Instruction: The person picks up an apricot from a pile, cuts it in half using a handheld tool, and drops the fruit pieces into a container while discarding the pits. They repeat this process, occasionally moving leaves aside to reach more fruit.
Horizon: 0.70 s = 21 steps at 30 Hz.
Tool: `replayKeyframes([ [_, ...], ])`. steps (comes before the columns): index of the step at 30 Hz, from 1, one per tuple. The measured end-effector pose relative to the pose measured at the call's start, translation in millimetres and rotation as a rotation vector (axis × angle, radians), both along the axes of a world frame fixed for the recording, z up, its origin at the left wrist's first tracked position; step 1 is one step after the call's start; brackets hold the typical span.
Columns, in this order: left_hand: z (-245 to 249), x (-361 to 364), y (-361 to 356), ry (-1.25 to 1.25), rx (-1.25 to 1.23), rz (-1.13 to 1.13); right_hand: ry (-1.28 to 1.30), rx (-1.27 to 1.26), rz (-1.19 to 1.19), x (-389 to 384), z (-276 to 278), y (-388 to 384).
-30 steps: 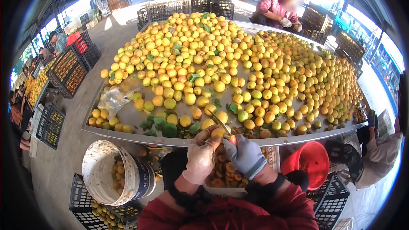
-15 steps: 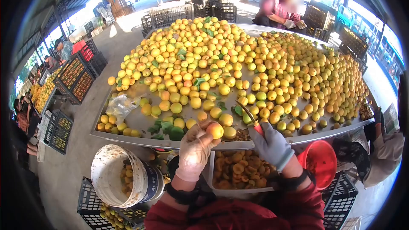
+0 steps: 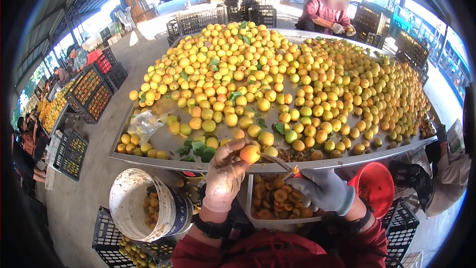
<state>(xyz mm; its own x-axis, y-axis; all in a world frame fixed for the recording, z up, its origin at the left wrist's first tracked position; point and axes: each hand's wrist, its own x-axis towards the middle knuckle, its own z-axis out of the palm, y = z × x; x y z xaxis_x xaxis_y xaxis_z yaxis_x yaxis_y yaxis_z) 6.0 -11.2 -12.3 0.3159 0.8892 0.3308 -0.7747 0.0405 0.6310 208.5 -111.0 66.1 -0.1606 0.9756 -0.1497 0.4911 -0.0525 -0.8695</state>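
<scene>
Knife: the curved-bladed knife lies crosswise just above the near edge of the table, its long axis running from the right hand toward the left with a slight rise to the far side; the tip points at the held fruit, the reddish-orange handle end sits in the glove.
Apricot: the yellow-orange apricot is nearly round, held up over the near rim; whether the tip touches its right side cannot be told from here.
Left hand: the left hand, in a thin pale glove, pinches the apricot between thumb and fingertips.
Right hand: the right hand, in a grey-coated glove, is curled around the knife handle, which it mostly hides.
Table: a metal sorting table bears a broad heap of whole apricots, highest toward the far side.
Between heap and hands: green leaves and loose fruit lie along the near edge; a crumpled clear plastic bag rests farther left.
Below the hands: a white tub holds halved apricots, partly screened by the right hand.
Flanks: a tilted white bucket with fruit inside stands to the left, a red bucket to the right, just beside the right wrist.
Beyond: a person in a red checked shirt sits at the far edge near stacked black crates.
</scene>
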Motion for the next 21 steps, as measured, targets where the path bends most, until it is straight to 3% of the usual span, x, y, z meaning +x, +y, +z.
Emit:
replayKeyframes([
  [4,10,-5,-3,0.132,0.0,0.02,-0.022,-0.042,-0.018,-2,4,1],
  [6,13,-9,-4,0.284,-0.01,0.063,-0.149,0.253,0.023,2,-11,3],
  [9,13,-12,-4,0.44,0.002,0.088,-0.22,0.285,0.032,2,-7,4],
  [15,7,-13,-3,0.278,0.01,0.118,-0.257,0.375,0.024,-4,2,5],
  [21,8,-8,-4,0.371,-0.012,0.211,-0.383,0.451,0.019,-13,3,4],
])
